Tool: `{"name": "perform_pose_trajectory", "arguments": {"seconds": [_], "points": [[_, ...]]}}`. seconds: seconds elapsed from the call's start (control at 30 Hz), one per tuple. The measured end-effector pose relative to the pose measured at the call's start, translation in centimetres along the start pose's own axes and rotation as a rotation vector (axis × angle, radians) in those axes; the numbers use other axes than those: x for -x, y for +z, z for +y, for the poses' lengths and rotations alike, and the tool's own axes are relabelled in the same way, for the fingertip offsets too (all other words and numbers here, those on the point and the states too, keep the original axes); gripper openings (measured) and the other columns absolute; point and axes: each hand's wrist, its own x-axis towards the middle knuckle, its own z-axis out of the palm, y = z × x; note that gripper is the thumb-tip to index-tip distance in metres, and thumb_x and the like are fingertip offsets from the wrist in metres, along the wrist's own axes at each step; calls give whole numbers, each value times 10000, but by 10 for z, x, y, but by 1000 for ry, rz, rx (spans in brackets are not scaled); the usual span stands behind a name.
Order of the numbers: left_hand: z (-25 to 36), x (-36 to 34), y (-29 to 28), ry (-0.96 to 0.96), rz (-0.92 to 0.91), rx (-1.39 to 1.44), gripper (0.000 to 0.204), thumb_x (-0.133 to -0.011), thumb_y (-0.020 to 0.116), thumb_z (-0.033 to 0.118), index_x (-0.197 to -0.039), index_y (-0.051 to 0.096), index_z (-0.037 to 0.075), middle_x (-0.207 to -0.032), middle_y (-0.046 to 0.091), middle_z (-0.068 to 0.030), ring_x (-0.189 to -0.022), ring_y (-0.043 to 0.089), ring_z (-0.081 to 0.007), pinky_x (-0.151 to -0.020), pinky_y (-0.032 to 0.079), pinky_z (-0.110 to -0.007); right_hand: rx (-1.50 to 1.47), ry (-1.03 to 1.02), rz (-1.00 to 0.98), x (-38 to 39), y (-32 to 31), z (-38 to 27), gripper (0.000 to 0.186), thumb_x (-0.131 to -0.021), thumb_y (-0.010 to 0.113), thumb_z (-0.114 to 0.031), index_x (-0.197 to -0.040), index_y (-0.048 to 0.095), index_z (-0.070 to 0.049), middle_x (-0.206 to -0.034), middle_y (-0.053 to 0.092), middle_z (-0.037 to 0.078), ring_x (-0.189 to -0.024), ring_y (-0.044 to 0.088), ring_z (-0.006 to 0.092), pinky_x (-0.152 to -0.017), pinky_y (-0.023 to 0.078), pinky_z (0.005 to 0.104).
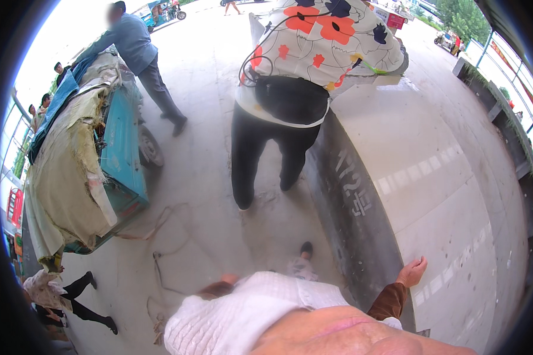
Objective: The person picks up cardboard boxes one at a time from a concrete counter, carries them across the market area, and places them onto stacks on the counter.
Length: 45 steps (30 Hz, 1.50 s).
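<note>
At the lower right, my right hand [413, 272] extends from a brown sleeve over the edge of a raised pale platform [438, 195]. Its fingers are loosely bent and hold nothing I can see; whether it touches the platform I cannot tell. My left hand [230, 278] shows only as a blurred bit beyond the white knit garment [237, 313] on my body, so its fingers are hidden. One of my dark shoes [306, 248] stands on the concrete floor beside the platform's dark side wall [361, 207].
Ahead stands a person in black trousers [251, 148] and a floral top [326, 41]. On the left, someone in blue [137, 44] leans on a teal cart [124, 154] covered with ragged tan cloth [71, 183]. A rope [158, 269] lies on the floor; another person [80, 290] is at lower left.
</note>
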Motion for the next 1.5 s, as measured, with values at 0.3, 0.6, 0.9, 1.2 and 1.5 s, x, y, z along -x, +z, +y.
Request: {"name": "perform_pose_trajectory", "arguments": {"seconds": [0.3,0.6,0.9,1.2,1.5], "points": [[76,-19,-87,-156,82,428,297,-770,500,244,-989,595,68,-1041,568,-154,-969,541,-298,-838,422,-378,-26,-27,24,-1,8,1,273,-847,384,-170,-1051,519,-48,-1048,563,116,-931,544,277,-773,433,353],[72,-72,-74,-115,170,436,360,-734,544,345,-906,618,37,-971,583,-200,-930,548,-321,-768,425,-421,-33,35,40,-9,15,8,227,-844,410,-113,-1026,518,-33,-993,567,123,-894,548,281,-750,443,345],[95,-67,-115,-155,12,190,375,-739,543,363,-946,607,57,-1008,569,-188,-957,538,-300,-793,419,-413,-89,80,8,-20,14,5,229,-844,412,-128,-1015,517,-18,-961,564,142,-873,542,299,-760,430,356],[112,-75,-134,-181,-33,118,393,-743,542,381,-986,597,77,-1045,556,-175,-984,527,-278,-818,413,-405,-134,84,17,-23,24,17,205,-812,430,-86,-974,527,-6,-876,564,136,-785,553,280,-692,443,353],[166,-87,-202,-171,171,274,414,-748,540,400,-1026,586,97,-1082,542,-163,-1012,517,-256,-843,407,-397,-684,163,-259,-123,67,-44,159,-823,457,-77,-936,546,-9,-818,557,67,-732,517,127,-675,427,263]]}}
